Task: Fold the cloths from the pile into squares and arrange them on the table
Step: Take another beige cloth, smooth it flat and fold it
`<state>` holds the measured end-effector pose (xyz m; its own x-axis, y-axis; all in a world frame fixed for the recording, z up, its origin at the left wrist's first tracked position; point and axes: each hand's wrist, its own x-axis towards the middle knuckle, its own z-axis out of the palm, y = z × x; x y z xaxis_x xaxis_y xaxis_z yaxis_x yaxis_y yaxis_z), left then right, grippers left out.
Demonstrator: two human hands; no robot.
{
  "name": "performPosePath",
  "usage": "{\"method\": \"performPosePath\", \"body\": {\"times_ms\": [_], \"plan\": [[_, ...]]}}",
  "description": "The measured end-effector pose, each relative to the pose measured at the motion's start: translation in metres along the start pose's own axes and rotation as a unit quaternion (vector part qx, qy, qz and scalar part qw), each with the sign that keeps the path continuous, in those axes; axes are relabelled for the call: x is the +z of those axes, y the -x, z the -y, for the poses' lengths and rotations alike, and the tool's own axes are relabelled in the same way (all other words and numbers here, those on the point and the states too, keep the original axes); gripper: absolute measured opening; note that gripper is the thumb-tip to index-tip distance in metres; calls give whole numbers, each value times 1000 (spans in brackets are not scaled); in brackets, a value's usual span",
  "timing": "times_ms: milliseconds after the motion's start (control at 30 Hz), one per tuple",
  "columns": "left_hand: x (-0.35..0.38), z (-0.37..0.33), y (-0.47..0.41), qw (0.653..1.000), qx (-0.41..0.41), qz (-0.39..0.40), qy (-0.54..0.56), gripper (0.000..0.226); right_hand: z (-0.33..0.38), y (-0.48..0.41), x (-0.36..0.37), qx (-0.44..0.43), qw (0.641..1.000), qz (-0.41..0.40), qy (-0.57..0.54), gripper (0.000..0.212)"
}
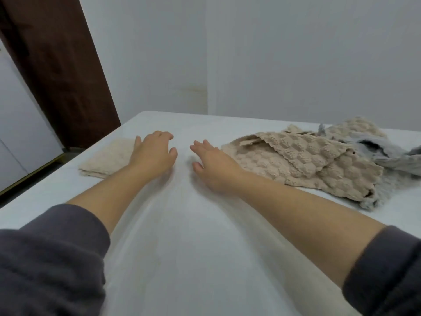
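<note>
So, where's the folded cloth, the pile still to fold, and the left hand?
folded cloth [107, 158], head view, its flat top.
pile [307, 160], head view, the top beige cloth.
left hand [152, 153], head view, back of the hand.

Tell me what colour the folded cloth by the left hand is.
The folded textured cloth is pale beige; head view.

2 bare forearms, dark grey-purple fleecy sleeves [52, 254] pushed up nr elbows, bottom L + bottom R corners. No rings/watch visible.

A brown wooden panel [57, 71] meets the pale wall [296, 53].
</note>
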<state>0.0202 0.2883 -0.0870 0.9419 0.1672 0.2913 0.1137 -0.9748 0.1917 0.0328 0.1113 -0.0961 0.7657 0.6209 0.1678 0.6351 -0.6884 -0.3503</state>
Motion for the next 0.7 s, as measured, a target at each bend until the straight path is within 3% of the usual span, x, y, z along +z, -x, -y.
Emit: {"method": "performPosePath", "body": {"times_ms": [200,333,400,567,700], "plan": [[8,-125,13,989,125,-4,76,37,-72,82,-62,31,983,-117,137,36],[21,-184,11,979,189,20,71,52,-110,121,-89,65,961,-154,221,27],[29,-199,8,978,205,17,34,49,-120,130,-95,68,963,-143,217,30],[27,-213,3,974,212,-72,24,15,-129,133,-102,79,972,-132,179,33],[23,-218,4,972,229,-44,14,37,-126,132,-101,102,974,-136,152,35]]}}
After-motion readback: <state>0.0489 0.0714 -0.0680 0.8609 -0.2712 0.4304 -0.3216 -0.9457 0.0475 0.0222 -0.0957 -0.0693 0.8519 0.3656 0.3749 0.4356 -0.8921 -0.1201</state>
